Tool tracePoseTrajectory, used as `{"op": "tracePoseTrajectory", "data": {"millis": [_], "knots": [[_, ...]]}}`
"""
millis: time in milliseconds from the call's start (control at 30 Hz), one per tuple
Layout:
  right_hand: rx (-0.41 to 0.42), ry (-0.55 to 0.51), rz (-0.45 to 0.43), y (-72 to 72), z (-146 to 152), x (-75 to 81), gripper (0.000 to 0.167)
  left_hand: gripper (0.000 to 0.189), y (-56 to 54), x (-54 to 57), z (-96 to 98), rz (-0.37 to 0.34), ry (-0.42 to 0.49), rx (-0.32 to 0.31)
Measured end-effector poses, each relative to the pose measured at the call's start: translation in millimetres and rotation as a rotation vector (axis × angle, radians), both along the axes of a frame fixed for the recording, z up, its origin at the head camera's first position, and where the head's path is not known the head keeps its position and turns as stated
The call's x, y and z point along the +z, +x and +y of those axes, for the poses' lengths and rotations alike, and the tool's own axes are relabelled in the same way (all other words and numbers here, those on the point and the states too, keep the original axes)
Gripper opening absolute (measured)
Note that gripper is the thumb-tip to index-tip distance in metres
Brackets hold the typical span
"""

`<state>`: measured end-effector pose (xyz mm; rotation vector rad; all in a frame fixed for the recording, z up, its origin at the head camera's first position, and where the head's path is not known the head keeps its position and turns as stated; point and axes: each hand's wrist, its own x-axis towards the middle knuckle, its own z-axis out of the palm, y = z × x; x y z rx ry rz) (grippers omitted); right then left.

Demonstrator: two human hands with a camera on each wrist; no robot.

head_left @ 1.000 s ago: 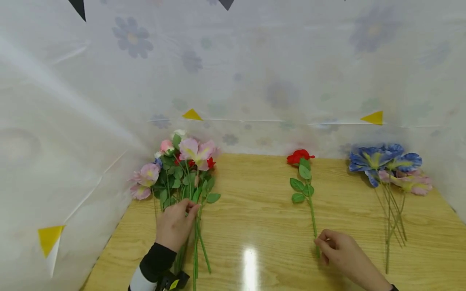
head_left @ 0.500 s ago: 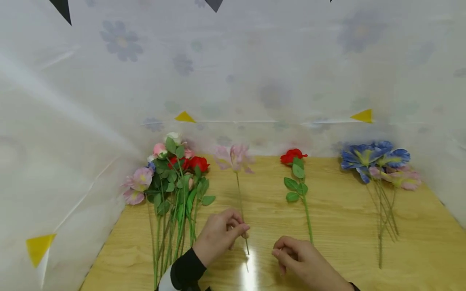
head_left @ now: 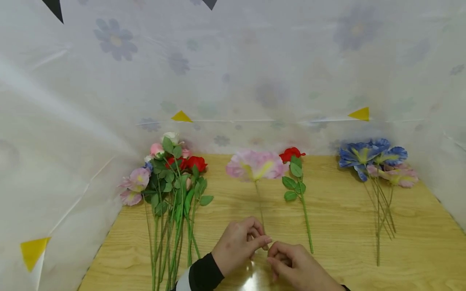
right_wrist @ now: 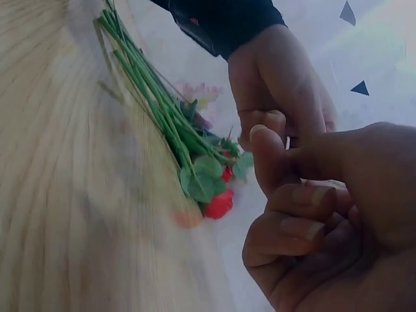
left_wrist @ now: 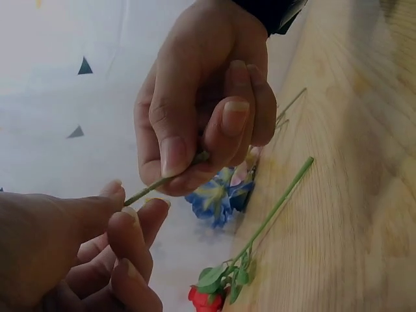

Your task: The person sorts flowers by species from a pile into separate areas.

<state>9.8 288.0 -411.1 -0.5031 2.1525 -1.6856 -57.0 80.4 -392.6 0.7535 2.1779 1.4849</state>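
Observation:
A pink artificial flower (head_left: pixel 256 166) with a yellow-streaked centre is held above the table's middle. My left hand (head_left: pixel 242 244) pinches its thin stem (left_wrist: pixel 146 190) between thumb and fingers. Close beside it, my right hand (head_left: pixel 298 262) pinches the lower end of the same stem, as the left wrist view shows. In the right wrist view the fingers hide the stem. Just right of the pink flower lies a single red rose (head_left: pixel 292 153) with green leaves, its head partly behind the pink petals.
On the left lies a bunch of mixed flowers (head_left: pixel 169 182), including red, white and pink ones, with long green stems. Blue flowers (head_left: pixel 364 155) and a pink flower (head_left: pixel 398 176) lie at the right. A patterned plastic sheet (head_left: pixel 233 72) rises behind the wooden table (head_left: pixel 338 226).
My left hand has drawn the pink flower out of the left bunch and carried it rightward. My right hand has left the red rose's stem and moved left to the pink flower's stem.

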Motion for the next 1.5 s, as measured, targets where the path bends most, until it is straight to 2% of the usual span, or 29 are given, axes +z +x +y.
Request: {"op": "tracePoseTrajectory", "data": {"millis": [100, 233, 367, 467, 600, 700, 767, 900, 1000, 1100, 1200, 1300, 1400, 1500], "knots": [[-0.07, 0.073, 0.031, -0.8, 14, 2.6, 0.02, 0.019, -3.6, -1.5, -5.9, 0.022, -0.042, 0.016], [-0.245, 0.244, 0.065, -2.4, 46, 11.5, 0.023, 0.02, -12.0, -4.8, -24.9, 0.079, -0.118, 0.082], [-0.438, 0.456, 0.069, -4.9, 84, 18.3, 0.026, 0.017, -21.3, -11.3, -51.2, 0.138, -0.195, 0.187], [-0.498, 0.592, 0.052, -6.3, 113, 21.8, 0.031, 0.012, -26.2, -16.0, -70.4, 0.175, -0.27, 0.292], [-0.528, 0.742, 0.073, -9.5, 151, 23.6, 0.037, 0.012, -31.5, -18.2, -94.2, 0.204, -0.385, 0.429], [-0.57, 0.818, 0.105, -13.1, 178, 22.8, 0.038, 0.013, -35.2, -18.0, -110.4, 0.21, -0.457, 0.492], [-0.598, 0.838, 0.113, -15.8, 194, 21.9, 0.039, 0.013, -37.2, -17.9, -119.7, 0.199, -0.497, 0.515], [-0.648, 0.86, 0.159, -22.5, 221, 17.7, 0.035, 0.015, -38.5, -20.1, -132.6, 0.16, -0.561, 0.521], [-0.646, 0.895, 0.185, -29.1, 236, 13.0, 0.031, 0.017, -38.2, -24.5, -137.0, 0.152, -0.605, 0.514], [-0.591, 0.938, 0.136, -37.6, 248, 8.2, 0.032, 0.017, -37.4, -28.7, -139.4, 0.165, -0.643, 0.512], [-0.519, 0.957, 0.025, -43.7, 257, 2.4, 0.035, 0.017, -35.0, -32.4, -141.4, 0.188, -0.684, 0.52], [-0.478, 0.957, -0.049, -44.9, 263, -1.7, 0.034, 0.018, -33.9, -35.4, -142.4, 0.229, -0.716, 0.544], [-0.5, 0.959, -0.081, -43.2, 263, -3.2, 0.035, 0.022, -34.7, -37.9, -143.1, 0.286, -0.748, 0.57], [-0.55, 0.965, -0.117, -39.7, 258, -1.3, 0.042, 0.023, -36.4, -38.7, -143.7, 0.312, -0.782, 0.577]]}}
